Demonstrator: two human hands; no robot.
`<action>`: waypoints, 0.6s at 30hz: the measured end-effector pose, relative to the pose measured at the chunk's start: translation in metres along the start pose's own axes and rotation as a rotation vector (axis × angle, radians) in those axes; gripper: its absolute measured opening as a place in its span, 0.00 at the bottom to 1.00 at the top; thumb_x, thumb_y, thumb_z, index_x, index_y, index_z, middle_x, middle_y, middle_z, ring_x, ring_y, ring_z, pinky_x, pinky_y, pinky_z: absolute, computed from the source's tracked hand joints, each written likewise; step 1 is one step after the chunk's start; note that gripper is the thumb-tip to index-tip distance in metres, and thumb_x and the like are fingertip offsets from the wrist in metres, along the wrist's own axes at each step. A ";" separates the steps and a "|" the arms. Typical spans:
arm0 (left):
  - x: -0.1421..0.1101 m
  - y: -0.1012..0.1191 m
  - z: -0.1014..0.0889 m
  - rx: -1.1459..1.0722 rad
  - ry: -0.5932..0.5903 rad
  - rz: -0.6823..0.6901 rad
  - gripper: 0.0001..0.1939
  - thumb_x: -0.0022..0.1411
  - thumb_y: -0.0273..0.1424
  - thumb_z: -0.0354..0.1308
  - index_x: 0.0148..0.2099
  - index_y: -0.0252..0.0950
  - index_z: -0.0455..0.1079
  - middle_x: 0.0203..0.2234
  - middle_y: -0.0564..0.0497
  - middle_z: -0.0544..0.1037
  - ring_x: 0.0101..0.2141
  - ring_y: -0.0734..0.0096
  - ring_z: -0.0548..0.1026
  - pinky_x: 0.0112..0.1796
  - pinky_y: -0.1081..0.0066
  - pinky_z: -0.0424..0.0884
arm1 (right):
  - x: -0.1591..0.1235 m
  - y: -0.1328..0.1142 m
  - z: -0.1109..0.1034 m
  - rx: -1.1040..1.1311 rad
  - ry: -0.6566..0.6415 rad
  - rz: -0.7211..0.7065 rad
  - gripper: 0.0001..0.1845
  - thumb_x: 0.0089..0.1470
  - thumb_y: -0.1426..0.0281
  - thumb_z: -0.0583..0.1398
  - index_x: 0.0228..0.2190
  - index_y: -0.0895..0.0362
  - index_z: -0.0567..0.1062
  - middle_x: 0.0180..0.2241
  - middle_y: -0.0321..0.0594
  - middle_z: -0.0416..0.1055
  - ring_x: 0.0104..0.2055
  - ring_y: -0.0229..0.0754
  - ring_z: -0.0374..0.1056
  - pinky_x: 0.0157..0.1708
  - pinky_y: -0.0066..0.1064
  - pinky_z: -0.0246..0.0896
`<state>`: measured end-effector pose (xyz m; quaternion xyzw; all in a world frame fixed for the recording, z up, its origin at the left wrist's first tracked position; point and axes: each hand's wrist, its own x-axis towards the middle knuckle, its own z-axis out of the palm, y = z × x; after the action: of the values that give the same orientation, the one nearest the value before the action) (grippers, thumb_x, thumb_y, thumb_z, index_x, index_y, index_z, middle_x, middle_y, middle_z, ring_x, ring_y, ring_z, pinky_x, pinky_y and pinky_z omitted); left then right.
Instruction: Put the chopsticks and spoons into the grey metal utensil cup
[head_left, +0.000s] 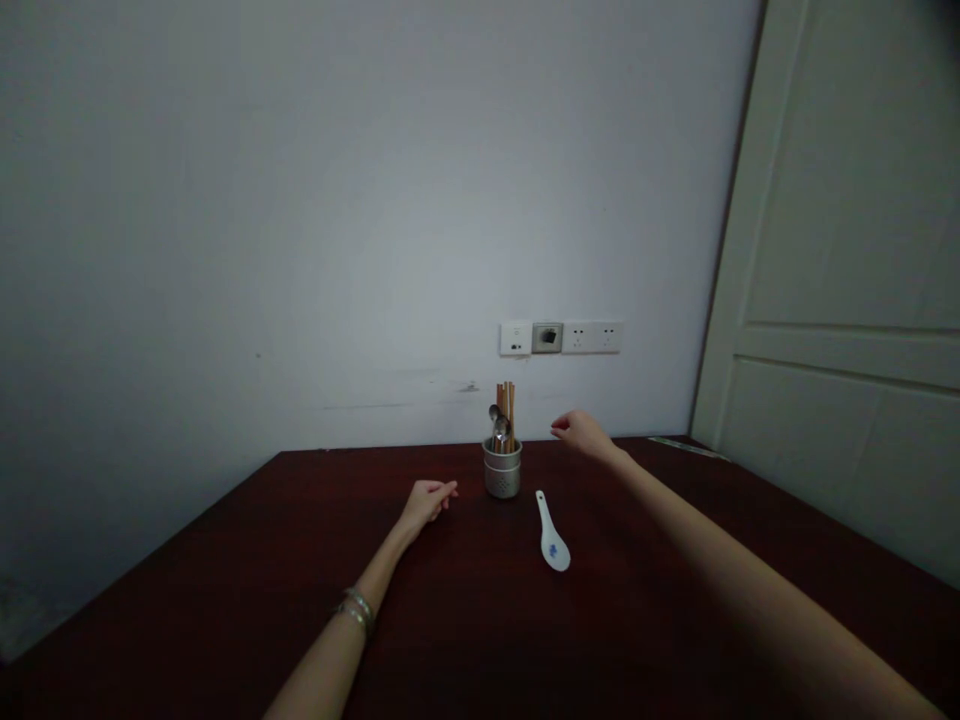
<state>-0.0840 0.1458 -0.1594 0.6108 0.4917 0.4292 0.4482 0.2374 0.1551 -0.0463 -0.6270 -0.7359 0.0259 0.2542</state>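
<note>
A perforated metal utensil holder stands upright on the dark red table. Several wooden chopsticks and metal spoons stick up out of it. A white spoon with a blue mark in its bowl lies on the table in front, slightly right of the holder. My left hand rests low to the left of the holder, its fingers loosely closed with nothing visible in them. To the right of the holder, my right hand is raised, fingertips drawn together, not touching the holder. Nothing shows between those fingers.
The table runs back to a pale wall. Sockets sit on the wall above the holder. A cream panelled door stands at the right. A thin flat strip lies at the back right of the table.
</note>
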 end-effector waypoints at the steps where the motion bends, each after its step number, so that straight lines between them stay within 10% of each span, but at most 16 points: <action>1: 0.000 -0.001 0.000 0.001 0.007 0.009 0.24 0.46 0.49 0.55 0.27 0.29 0.69 0.11 0.59 0.60 0.11 0.86 0.51 0.14 0.78 0.43 | -0.008 0.012 0.004 -0.040 -0.016 0.026 0.16 0.48 0.65 0.55 0.35 0.61 0.76 0.34 0.46 0.74 0.38 0.45 0.69 0.36 0.28 0.59; 8: -0.002 -0.003 -0.001 -0.048 0.036 0.034 0.23 0.45 0.48 0.55 0.27 0.29 0.68 0.11 0.59 0.60 0.10 0.87 0.50 0.13 0.78 0.41 | -0.081 0.070 0.052 -0.063 -0.145 -0.023 0.27 0.51 0.57 0.51 0.46 0.63 0.69 0.48 0.52 0.66 0.49 0.49 0.62 0.50 0.34 0.53; 18: -0.002 -0.004 -0.008 -0.309 0.104 0.068 0.23 0.45 0.48 0.56 0.26 0.29 0.67 0.13 0.58 0.61 0.10 0.88 0.49 0.13 0.79 0.40 | -0.125 0.083 0.070 -0.052 -0.039 -0.014 0.27 0.54 0.60 0.47 0.49 0.64 0.67 0.54 0.49 0.58 0.57 0.45 0.51 0.56 0.35 0.44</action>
<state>-0.0925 0.1451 -0.1619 0.5279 0.4216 0.5455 0.4960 0.2947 0.0754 -0.1797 -0.6276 -0.7455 0.0172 0.2235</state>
